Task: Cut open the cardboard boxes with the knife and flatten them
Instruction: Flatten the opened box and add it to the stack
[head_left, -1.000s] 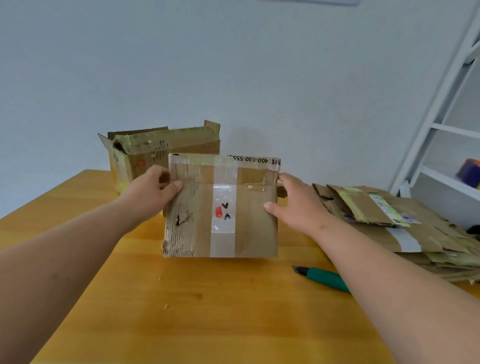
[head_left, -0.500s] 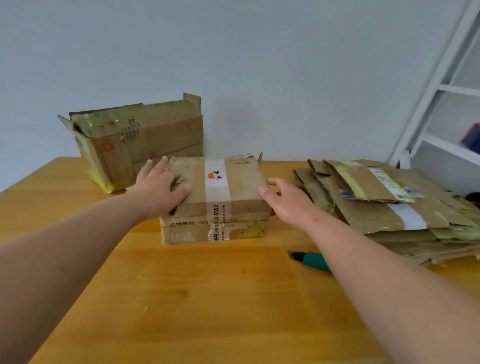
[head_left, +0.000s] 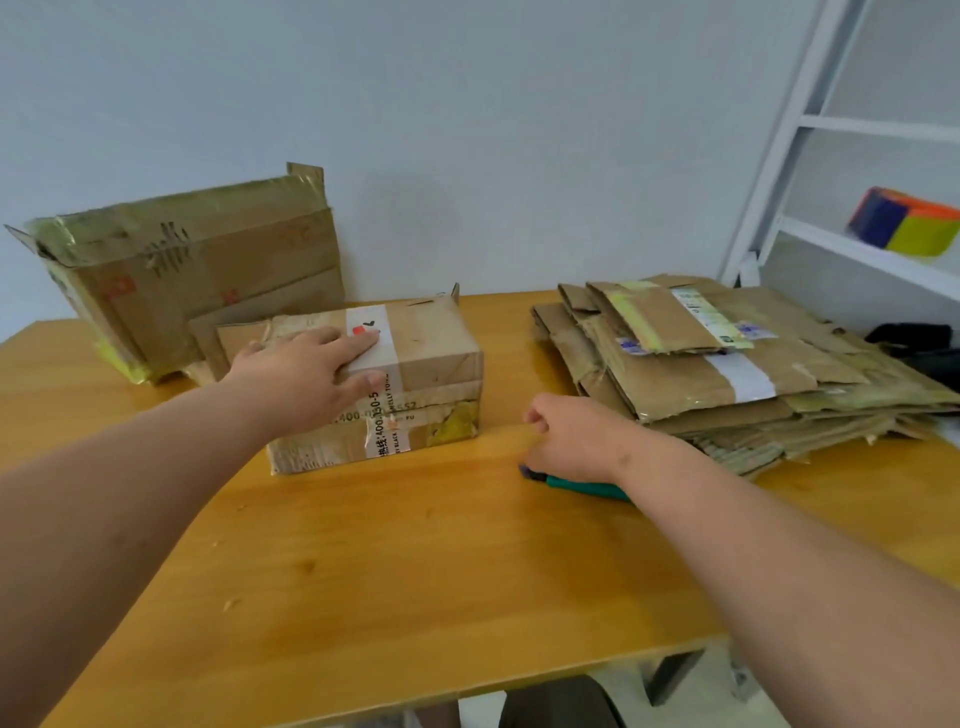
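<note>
right hand (head_left: 574, 439) dropped onto knife (head_left: 582, 486); left hand (head_left: 306, 376) presses box (head_left: 431, 353)

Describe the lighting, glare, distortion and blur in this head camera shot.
Head view: soft, even light; the small taped box casts a faint shadow on the wall. Mild glare on the wooden table and the big box's yellow tape. Wide-angle bend curves the shelf frame and swells both forearms. Right hand slightly soft over the green knife.

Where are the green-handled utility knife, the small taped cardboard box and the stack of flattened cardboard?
green-handled utility knife (head_left: 582, 487): head view, on the green handle.
small taped cardboard box (head_left: 434, 343): head view, on the bare top face.
stack of flattened cardboard (head_left: 670, 382): head view, on the top sheet.
</note>
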